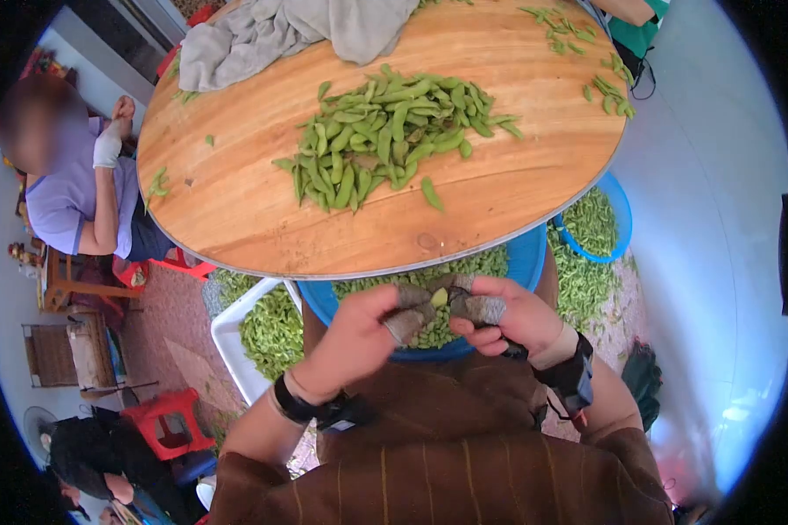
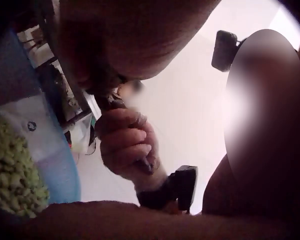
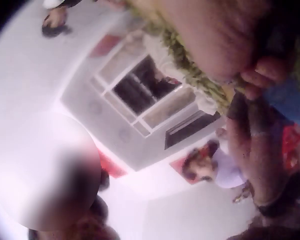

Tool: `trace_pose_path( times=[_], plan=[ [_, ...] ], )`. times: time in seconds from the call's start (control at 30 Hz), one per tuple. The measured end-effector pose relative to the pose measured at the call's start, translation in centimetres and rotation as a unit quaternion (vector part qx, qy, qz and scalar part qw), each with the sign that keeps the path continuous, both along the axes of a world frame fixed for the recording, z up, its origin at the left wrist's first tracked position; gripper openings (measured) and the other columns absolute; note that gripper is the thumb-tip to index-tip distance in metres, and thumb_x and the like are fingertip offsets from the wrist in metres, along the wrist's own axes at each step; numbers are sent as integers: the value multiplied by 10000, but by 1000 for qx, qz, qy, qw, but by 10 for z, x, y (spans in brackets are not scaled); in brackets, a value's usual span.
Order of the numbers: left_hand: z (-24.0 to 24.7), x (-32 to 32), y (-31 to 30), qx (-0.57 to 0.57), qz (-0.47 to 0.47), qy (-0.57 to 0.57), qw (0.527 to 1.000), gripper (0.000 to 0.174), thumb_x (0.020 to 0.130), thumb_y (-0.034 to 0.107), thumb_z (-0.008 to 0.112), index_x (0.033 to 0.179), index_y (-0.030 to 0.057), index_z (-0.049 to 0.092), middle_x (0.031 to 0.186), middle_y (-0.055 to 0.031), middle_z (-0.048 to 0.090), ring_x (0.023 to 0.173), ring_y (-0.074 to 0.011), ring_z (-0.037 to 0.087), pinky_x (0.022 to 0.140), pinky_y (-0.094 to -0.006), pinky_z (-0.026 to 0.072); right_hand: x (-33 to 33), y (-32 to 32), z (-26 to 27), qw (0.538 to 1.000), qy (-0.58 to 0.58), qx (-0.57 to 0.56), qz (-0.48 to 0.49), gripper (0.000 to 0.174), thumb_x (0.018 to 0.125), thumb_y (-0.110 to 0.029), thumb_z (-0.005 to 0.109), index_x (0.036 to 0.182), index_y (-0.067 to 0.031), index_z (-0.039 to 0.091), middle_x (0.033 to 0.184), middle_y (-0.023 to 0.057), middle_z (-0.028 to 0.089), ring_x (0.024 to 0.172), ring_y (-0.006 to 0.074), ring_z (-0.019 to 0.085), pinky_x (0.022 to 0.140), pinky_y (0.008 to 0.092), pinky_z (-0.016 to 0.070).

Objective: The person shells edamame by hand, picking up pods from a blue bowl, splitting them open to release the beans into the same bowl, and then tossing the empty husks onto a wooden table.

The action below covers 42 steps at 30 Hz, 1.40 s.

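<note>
In the head view a green soybean pod (image 1: pixel 440 297) sits between my two hands. The left hand (image 1: pixel 352 331) pinches it from one side with thumb and forefinger, both wrapped in dirty tape. From the other side the right hand (image 1: pixel 525 319) pinches it, also with taped fingertips and its remaining fingers curled in. Both hands are over a blue basin (image 1: pixel 534 262) of shelled beans (image 1: pixel 429 335), just off the table's near edge. The left wrist view shows the right hand (image 2: pixel 125 142) with fingers curled; the pod is hidden there.
A round wooden table (image 1: pixel 236 206) bears a heap of soybean pods (image 1: pixel 385 131) and a grey cloth (image 1: pixel 289 39). Beside the basin are a white tray (image 1: pixel 228 350) of pods and a blue basket (image 1: pixel 622 214). A seated person (image 1: pixel 66 201) is at left, near a red stool (image 1: pixel 165 424).
</note>
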State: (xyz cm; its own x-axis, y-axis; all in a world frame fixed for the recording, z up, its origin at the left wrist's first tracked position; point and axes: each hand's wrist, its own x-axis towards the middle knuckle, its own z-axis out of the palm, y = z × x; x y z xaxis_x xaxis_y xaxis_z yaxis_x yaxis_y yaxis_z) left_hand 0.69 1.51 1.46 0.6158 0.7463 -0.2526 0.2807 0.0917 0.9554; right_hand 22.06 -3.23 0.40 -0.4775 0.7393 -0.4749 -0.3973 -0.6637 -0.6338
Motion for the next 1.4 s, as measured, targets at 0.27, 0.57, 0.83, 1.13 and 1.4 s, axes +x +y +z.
trace_pose_path(
  times=[0.27,0.57,0.83,1.13,1.4],
  plan=[
    [-32,-25,-1,208,-57,43,976,181,786,177,692,845,33,600,728,-77,604,635,-180,587,561,-287,460,-19,2,-22,997,-28,55,49,249,942,-149,453,1171,-68,505,780,1,538,541,44,430,428,184,377],
    [-46,-29,-17,456,-49,198,866,193,728,133,688,750,35,523,650,-135,544,608,-325,562,535,-398,451,-43,-2,-25,973,-179,128,67,139,942,-128,448,1045,-57,509,750,-13,554,513,46,471,448,191,418],
    [-52,-39,-13,-451,18,-245,858,173,952,154,472,949,11,568,786,-30,601,627,-136,540,546,-286,441,-30,-18,-37,981,-93,156,66,188,925,-89,432,1083,-60,529,745,-6,566,512,43,488,437,200,425],
    [-50,-19,-20,-164,-48,-42,984,128,926,89,476,931,8,575,820,-37,607,724,-111,558,672,-245,466,-27,-15,-64,812,-423,400,-45,278,817,-188,628,994,-13,502,752,159,592,617,311,590,564,394,474],
    [-55,-18,-24,4,-30,1,1000,376,845,-64,420,1214,7,416,860,-71,622,740,-126,585,651,-261,488,-23,-9,-39,698,-516,494,50,176,736,-100,622,782,10,493,725,204,568,695,399,578,594,431,462]
  ],
)
